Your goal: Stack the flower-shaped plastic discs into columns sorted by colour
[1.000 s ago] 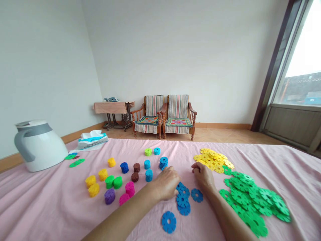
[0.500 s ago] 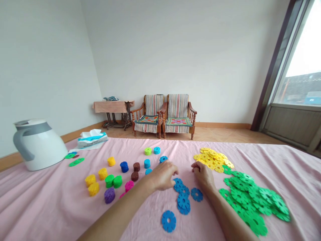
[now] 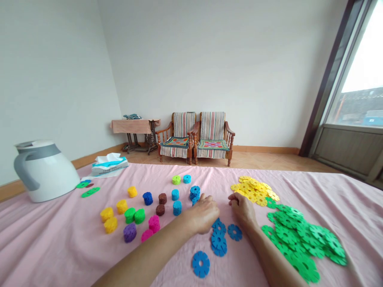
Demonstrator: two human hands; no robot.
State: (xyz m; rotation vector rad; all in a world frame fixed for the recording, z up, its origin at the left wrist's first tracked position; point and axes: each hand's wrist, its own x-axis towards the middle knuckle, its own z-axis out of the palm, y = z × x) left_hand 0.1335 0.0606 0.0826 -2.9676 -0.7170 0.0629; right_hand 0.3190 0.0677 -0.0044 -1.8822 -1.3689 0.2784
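My left hand (image 3: 205, 215) is over the upper end of a row of overlapping blue notched plastic discs (image 3: 219, 239), its fingers curled downward. What its fingertips hold, if anything, is hidden under the hand. Just beyond it stands a stack of blue discs (image 3: 194, 192), partly covered by the hand. My right hand (image 3: 243, 208) rests on the cloth with fingers curled in, and no disc shows in it. One loose blue disc (image 3: 235, 232) lies beside its wrist. Nearer to me lies another single blue disc (image 3: 200, 264).
A yellow disc pile (image 3: 254, 189) and a larger green disc pile (image 3: 299, 237) lie on the right. Small stacks in several colours, such as purple (image 3: 129, 232) and brown (image 3: 160, 209), stand left. A white-grey jug (image 3: 55, 175) and tissue pack (image 3: 109, 165) are on the pink cloth (image 3: 167, 267).
My left hand has moved slightly right and toward me, over the top blue disc of the row. More of the blue stack behind it now shows. My right hand has stayed in place.
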